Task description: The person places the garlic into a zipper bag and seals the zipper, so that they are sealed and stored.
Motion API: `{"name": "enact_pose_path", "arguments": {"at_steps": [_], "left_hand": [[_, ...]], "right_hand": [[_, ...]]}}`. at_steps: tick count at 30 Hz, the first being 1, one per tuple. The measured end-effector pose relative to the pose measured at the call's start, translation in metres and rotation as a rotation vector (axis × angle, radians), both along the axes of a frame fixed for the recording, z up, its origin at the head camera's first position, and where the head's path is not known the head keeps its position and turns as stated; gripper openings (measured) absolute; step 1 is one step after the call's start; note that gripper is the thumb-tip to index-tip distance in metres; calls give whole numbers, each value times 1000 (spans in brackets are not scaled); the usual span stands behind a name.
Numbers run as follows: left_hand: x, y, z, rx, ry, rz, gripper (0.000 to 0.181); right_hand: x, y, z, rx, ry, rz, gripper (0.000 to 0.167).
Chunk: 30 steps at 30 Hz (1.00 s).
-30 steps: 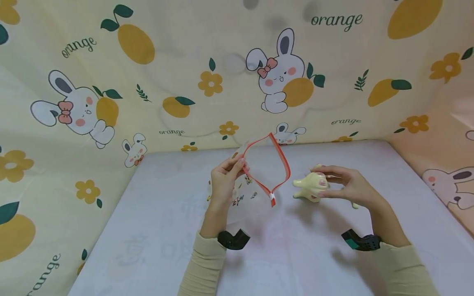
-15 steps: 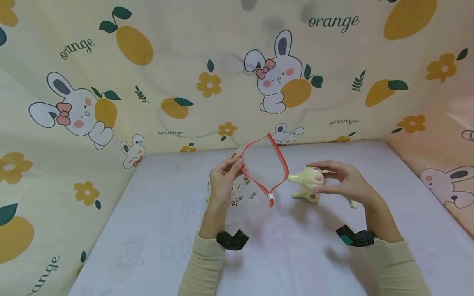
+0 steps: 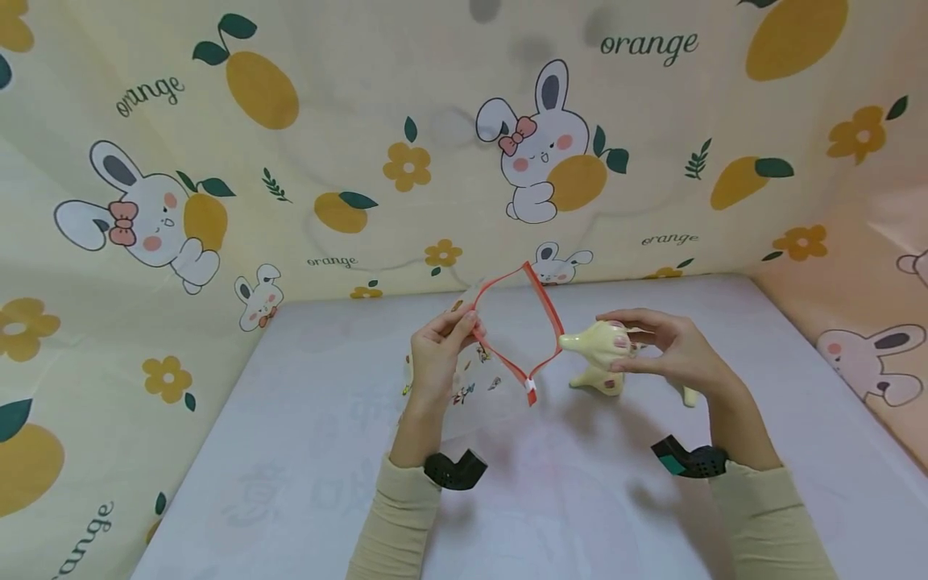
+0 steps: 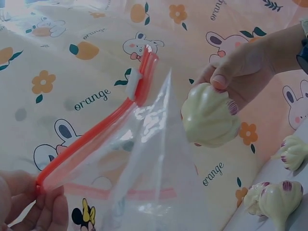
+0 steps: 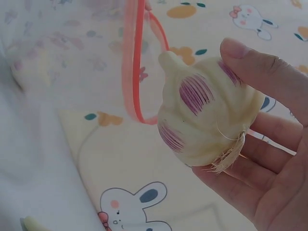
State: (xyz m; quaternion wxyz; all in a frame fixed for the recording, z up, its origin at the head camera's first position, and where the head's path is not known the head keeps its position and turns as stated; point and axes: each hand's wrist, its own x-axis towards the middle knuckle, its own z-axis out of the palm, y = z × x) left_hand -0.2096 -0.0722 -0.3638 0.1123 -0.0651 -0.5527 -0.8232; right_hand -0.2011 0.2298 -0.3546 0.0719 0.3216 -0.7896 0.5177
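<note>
A clear zip bag with a red rim (image 3: 548, 310) and small printed figures hangs from my left hand (image 3: 437, 354), whose thumb and fingers pinch the rim at its left side. The bag's mouth gapes toward the right. My right hand (image 3: 677, 346) grips a cream garlic bulb (image 3: 596, 343) with purple streaks, its stem pointing left at the rim's right side. In the right wrist view the bulb (image 5: 207, 110) shows its roots near the palm, with the stem tip beside the red rim (image 5: 138, 62).
More garlic bulbs lie on the white table (image 3: 304, 451) beneath and behind my right hand, one (image 3: 600, 381) just below the held bulb. The left wrist view shows them (image 4: 281, 202) at lower right. A patterned cloth (image 3: 348, 129) with rabbits and oranges stands behind the table.
My right hand has moved left and slightly up with the bulb, bringing its stem to the bag's rim. My left hand and the bag have hardly moved.
</note>
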Motion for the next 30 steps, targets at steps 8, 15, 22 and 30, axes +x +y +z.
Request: {"name": "enact_pose_path", "arguments": {"at_steps": [8,15,22,30], "left_hand": [[1,-2,1,-8,-2,-5,29],[2,-3,2,-18,-18,-8,29],[2,-3,3,-18,-19,-5,31],[2,-3,3,-16,-17,-5,29]], "right_hand": [[-3,-6,0,-11,-33,-13,57],[-5,-12,2,-52,-85,-13,57],[-5,-18,4,-125,-152,-2,55],[-7,-27,3,-203,-53,17,55]]}}
